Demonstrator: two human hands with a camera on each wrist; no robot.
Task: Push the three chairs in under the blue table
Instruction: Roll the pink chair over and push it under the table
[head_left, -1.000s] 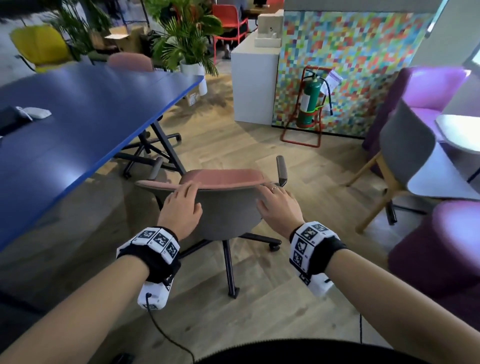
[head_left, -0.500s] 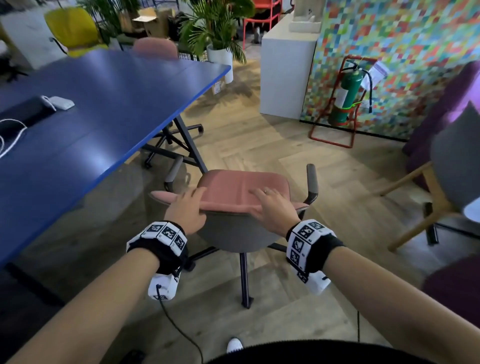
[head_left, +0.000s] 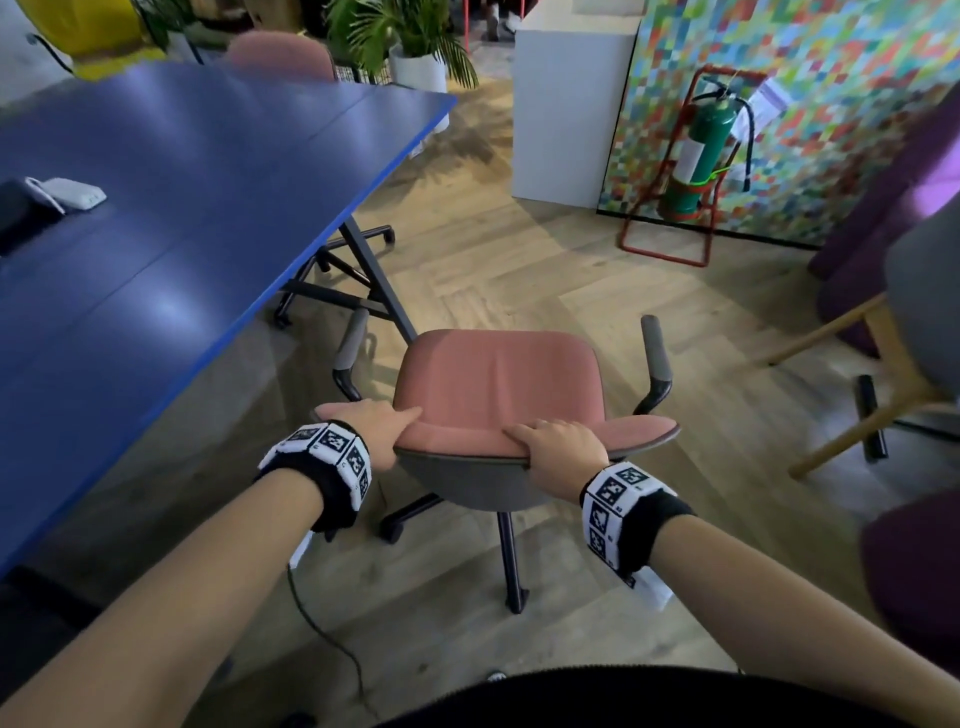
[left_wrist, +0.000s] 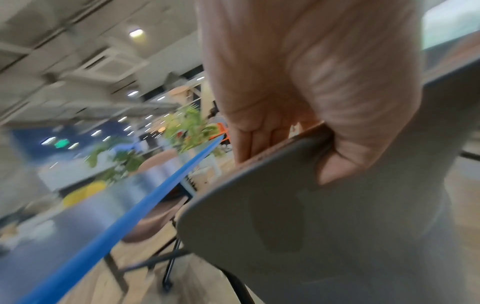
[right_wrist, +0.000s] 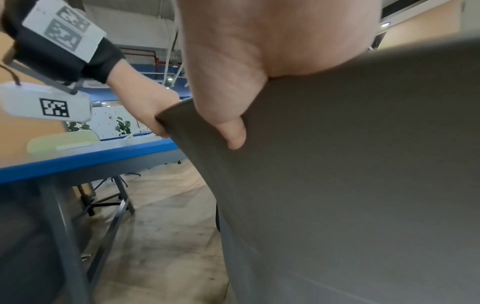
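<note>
A pink-cushioned office chair (head_left: 498, 384) with a grey shell and black armrests stands on the floor right of the blue table (head_left: 182, 208), outside its edge. My left hand (head_left: 382, 431) grips the left part of the backrest's top rim, fingers over the pink front and thumb on the grey back (left_wrist: 311, 216). My right hand (head_left: 558, 441) grips the rim further right, thumb pressed on the grey shell (right_wrist: 350, 174). A second pink chair (head_left: 280, 54) sits at the table's far end. Another chair's wheeled base (head_left: 332, 270) shows under the table.
A green fire extinguisher (head_left: 698, 150) in a red stand leans by the mosaic wall. A white cabinet (head_left: 566, 104) and potted palms (head_left: 410, 36) stand beyond. Purple seats (head_left: 893, 218) and a grey chair with wooden legs (head_left: 883, 364) crowd the right. A yellow chair (head_left: 88, 31) is far left.
My view has tilted down and closed in over the chair, so its seat now shows in full. Both hands have kept their hold on the backrest rim.
</note>
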